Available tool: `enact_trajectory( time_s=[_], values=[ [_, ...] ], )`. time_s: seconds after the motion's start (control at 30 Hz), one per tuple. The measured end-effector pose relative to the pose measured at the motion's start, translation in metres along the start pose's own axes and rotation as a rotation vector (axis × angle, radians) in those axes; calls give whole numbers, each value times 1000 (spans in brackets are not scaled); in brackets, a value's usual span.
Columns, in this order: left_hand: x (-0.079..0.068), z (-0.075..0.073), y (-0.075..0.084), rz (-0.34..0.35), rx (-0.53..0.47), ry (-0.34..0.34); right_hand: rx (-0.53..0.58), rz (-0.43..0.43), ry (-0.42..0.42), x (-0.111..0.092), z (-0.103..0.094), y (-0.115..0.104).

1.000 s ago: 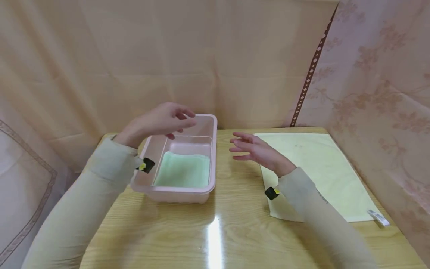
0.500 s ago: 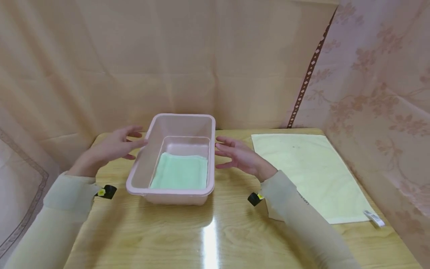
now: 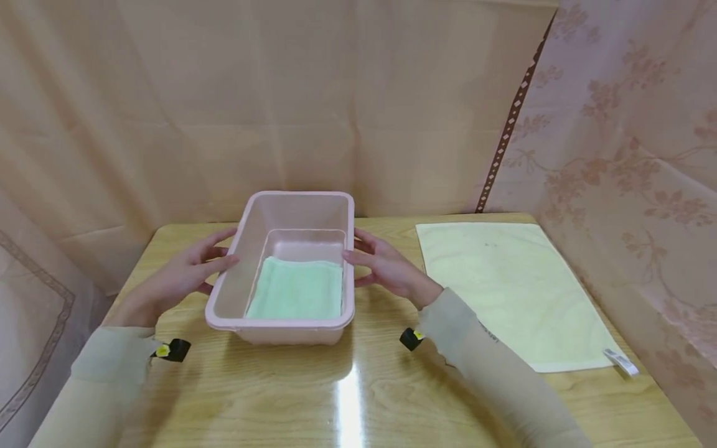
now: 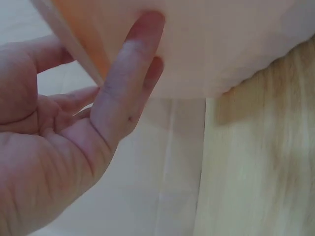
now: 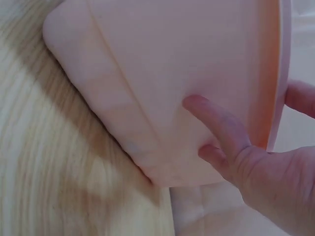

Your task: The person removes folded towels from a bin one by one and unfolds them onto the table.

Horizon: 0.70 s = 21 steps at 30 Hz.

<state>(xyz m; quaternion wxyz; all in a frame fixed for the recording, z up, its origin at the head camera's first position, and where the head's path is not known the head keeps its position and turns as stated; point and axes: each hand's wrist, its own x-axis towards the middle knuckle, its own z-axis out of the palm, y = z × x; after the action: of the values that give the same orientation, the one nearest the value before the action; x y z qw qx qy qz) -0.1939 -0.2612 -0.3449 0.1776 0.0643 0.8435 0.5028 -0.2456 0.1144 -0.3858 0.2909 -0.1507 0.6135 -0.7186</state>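
Observation:
A pale pink plastic tub stands on the wooden table, its near rim toward me. Flat on its floor lies a folded mint-green cloth. My left hand grips the tub's left rim, thumb over the edge. In the left wrist view, its fingers lie against the outer wall under the rim. On the opposite side, my right hand holds the right rim the same way. The right wrist view shows two fingers on the outer wall and the thumb at the rim.
To the right, a pale yellow towel is spread flat, with a white label at its near right corner. Beige curtains hang behind the table, and a floral curtain borders its right side.
My left hand has moved from over the tub out to its left side and down onto the rim. The right hand has moved left from beside the towel to the tub's right rim.

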Motion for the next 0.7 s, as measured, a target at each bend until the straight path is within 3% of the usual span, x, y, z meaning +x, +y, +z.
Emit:
enact_trajectory(
  time_s=[0.33, 0.7],
  values=[
    [-8, 3, -5, 9, -9, 20, 70, -3, 11, 5, 7, 7],
    [-23, -16, -15, -27, 22, 30, 106, 5, -20, 20, 28, 13]
  ],
)
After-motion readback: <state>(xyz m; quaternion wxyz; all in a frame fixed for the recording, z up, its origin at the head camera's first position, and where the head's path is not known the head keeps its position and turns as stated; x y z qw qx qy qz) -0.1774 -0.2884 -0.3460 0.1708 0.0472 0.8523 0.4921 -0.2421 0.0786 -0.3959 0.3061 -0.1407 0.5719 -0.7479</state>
